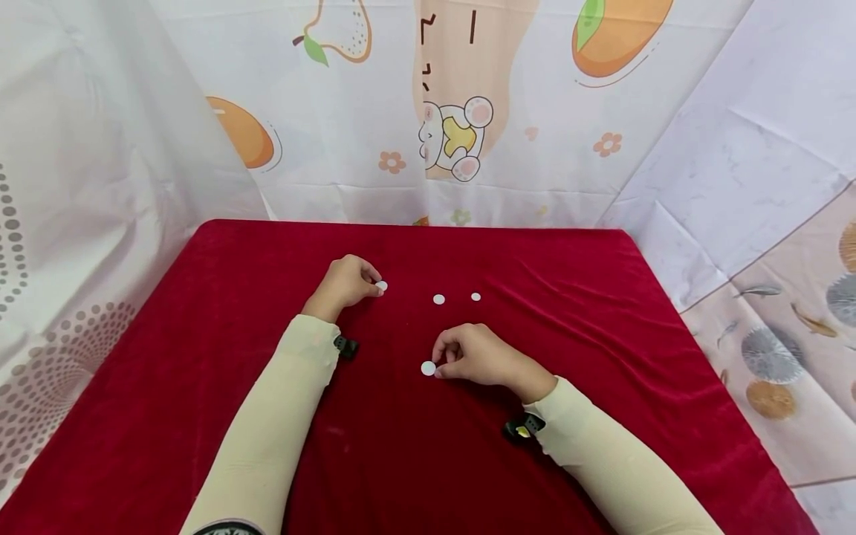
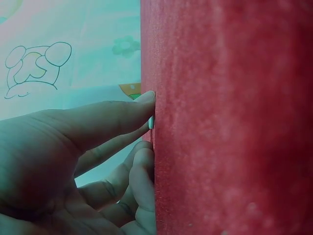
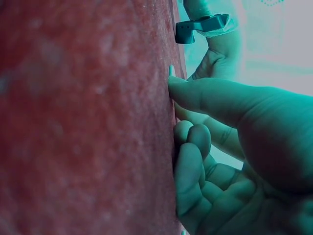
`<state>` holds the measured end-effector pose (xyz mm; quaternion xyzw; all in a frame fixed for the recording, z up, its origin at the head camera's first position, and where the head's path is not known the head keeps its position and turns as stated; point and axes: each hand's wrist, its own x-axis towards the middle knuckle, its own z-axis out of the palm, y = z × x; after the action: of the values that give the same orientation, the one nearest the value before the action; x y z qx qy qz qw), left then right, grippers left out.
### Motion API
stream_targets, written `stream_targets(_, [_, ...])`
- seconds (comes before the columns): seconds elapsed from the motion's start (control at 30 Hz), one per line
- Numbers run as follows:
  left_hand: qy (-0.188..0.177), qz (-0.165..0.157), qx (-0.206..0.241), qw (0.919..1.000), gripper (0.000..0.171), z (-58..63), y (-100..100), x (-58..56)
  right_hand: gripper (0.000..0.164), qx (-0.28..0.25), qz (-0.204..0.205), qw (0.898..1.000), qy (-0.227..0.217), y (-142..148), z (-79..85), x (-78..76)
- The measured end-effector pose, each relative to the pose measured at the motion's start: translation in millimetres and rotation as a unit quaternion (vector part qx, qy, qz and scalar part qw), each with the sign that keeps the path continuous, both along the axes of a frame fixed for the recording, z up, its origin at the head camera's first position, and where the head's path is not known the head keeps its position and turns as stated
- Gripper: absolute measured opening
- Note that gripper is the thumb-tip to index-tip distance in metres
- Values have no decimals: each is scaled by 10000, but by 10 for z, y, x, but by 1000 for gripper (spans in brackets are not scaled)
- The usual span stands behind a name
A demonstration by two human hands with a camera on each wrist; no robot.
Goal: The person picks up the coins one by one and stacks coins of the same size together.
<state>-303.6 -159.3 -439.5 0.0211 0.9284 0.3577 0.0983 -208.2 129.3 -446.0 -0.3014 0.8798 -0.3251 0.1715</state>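
Observation:
Toward the back of the red cloth, my left hand pinches a small white disc between thumb and forefinger. The left wrist view shows this disc edge-on, right at the cloth. Nearer to me, my right hand pinches another white disc at its right edge, and most of its face shows. Seen edge-on in the right wrist view, that disc stands out past the thumb tip. Both hands have their other fingers curled in, close over the cloth.
Two more white discs lie flat between and beyond the hands: a larger one and, to its right, a smaller one. The red cloth covers the table and has wrinkles at the right. Printed curtains stand behind and along both sides.

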Motion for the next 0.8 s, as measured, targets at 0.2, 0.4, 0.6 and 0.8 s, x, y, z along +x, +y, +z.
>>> stream_targets(0.2, [49,-3,-92,9999,23,-1,-12,-2,14,31,6,10000,23,-14,8,2])
stream_targets(0.4, [144,-32,-120,9998,21,-10,-14,-5,14,41,-20,10000,35,-12,13,1])
stream_targets(0.6, [165,-12,-207,9996,20,-7,-5,1,18,36,67,9999,117,-6,13,5])
stream_targets(0.8, [190,-30,-255,9995,21,5,2,3,20,1,244,9991,340,-7,7,2])
